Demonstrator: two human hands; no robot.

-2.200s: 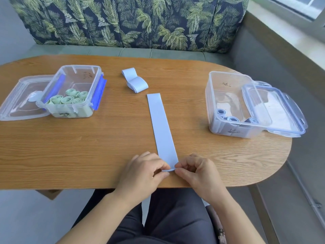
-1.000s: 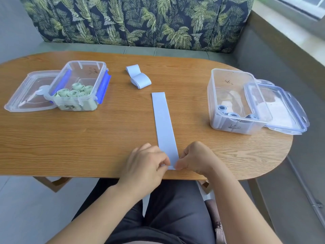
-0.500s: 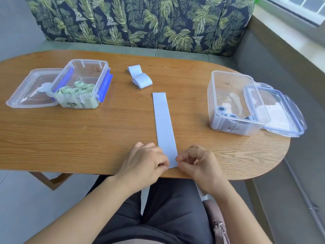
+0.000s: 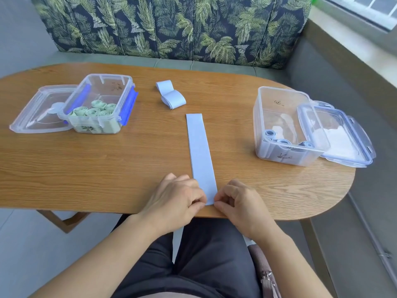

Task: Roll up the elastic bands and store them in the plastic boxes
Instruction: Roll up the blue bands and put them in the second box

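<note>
A long pale blue elastic band (image 4: 200, 151) lies flat along the middle of the wooden table (image 4: 129, 160), running away from me. My left hand (image 4: 178, 198) and my right hand (image 4: 238, 201) pinch its near end at the table's front edge, one at each corner. A second blue band (image 4: 171, 97) lies loosely folded further back. The clear plastic box (image 4: 283, 125) on the right holds a few rolled blue bands. The clear box with blue clips (image 4: 101, 104) on the left holds several rolled green bands.
The left box's lid (image 4: 40, 110) lies flat beside it at the table's left end. The right box's lid (image 4: 339, 136) leans against that box near the table's right edge. A cushioned bench with a leaf-print backrest (image 4: 171, 26) runs behind the table.
The camera view has shifted slightly. Both hands have stayed at the band's near end, their fingers working at its corners; the band lies flat as before.
</note>
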